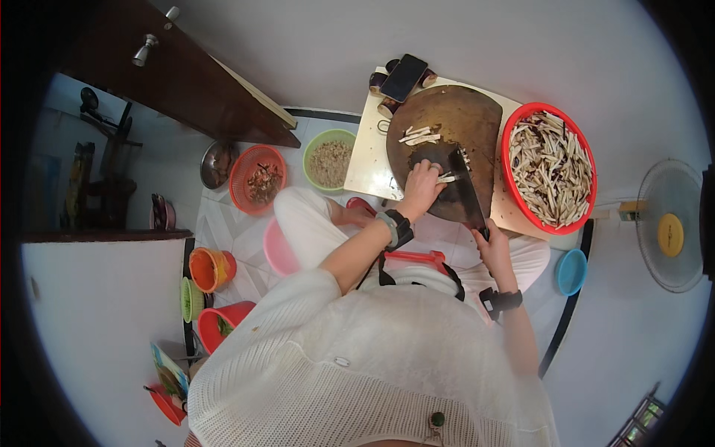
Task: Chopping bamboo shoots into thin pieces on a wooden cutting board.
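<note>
A round, dark wooden chopping board (475,117) with one straight edge lies on a low pale table (366,167). My left hand (423,187) presses down on a few pale eggplant strips (446,178), their ends poking out beside its fingers. In my right hand (494,251) is the handle of a dark-bladed cleaver (468,187), its blade lying across the board just right of those strips. Small cut bits (466,158) sit by the blade's far end. Farther up the board rests a loose bunch of strips (420,136).
A red basin (506,146) heaped with eggplant strips (550,173) stands right of the board. Behind it lie a phone (404,78) and eggplant chunks (387,107). Leftward on the floor are a green basin (306,162) and orange colander (239,193). A fan (670,223) stands far right.
</note>
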Demonstrator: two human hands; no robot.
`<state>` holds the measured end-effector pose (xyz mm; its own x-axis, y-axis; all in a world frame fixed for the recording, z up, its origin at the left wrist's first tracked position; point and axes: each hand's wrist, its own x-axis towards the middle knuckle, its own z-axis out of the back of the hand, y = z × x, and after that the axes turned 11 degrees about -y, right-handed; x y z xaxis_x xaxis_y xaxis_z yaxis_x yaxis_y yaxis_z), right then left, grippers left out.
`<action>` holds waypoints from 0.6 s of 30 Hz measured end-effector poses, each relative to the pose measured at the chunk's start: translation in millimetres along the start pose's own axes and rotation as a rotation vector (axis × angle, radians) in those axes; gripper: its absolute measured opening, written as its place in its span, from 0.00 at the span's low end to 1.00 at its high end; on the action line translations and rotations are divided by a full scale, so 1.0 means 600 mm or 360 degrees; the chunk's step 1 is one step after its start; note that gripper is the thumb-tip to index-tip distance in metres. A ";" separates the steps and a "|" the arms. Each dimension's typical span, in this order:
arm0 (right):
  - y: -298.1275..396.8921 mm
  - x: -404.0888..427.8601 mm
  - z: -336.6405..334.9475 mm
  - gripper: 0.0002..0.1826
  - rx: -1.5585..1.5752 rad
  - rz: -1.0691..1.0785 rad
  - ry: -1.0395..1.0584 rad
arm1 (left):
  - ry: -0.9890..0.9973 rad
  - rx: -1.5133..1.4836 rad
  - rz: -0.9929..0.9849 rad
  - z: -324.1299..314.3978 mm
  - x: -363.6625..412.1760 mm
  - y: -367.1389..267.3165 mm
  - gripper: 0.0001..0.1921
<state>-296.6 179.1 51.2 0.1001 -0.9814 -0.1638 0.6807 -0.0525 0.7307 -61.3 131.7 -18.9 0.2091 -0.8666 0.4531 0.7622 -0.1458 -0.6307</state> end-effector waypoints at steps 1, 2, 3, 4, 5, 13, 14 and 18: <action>0.003 -0.001 0.001 0.10 -0.0005 0.0002 0.0005 | -0.0012 0.0014 0.0015 -0.005 -0.004 0.001 0.13; 0.007 -0.004 0.002 0.11 -0.0014 -0.0006 0.0018 | -0.0023 0.0028 0.0030 -0.009 -0.008 0.003 0.12; 0.009 -0.006 0.004 0.11 -0.0023 -0.0017 0.0028 | -0.0023 0.0024 0.0033 -0.009 -0.009 0.001 0.12; 0.001 -0.004 0.003 0.11 -0.0027 -0.0018 0.0029 | -0.0037 0.0000 0.0054 -0.008 -0.010 0.000 0.11; -0.013 -0.002 -0.002 0.12 -0.0061 0.0073 0.0000 | -0.0051 -0.0023 0.0075 -0.008 -0.010 -0.002 0.11; -0.028 0.010 -0.024 0.12 -0.0331 0.0357 -0.0179 | -0.0064 -0.0053 0.0099 -0.019 -0.009 0.005 0.09; -0.029 0.011 -0.021 0.12 -0.0245 0.0312 -0.0145 | -0.0064 -0.0051 0.0113 -0.019 -0.010 0.006 0.09; -0.027 0.011 -0.017 0.11 -0.0127 0.0157 -0.0080 | -0.0069 -0.0072 0.0169 -0.020 -0.010 0.007 0.09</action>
<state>-299.4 175.3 31.8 0.1346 -0.9892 -0.0588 0.7250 0.0578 0.6864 -66.6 130.7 -31.7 0.3142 -0.8570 0.4086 0.7060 -0.0768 -0.7040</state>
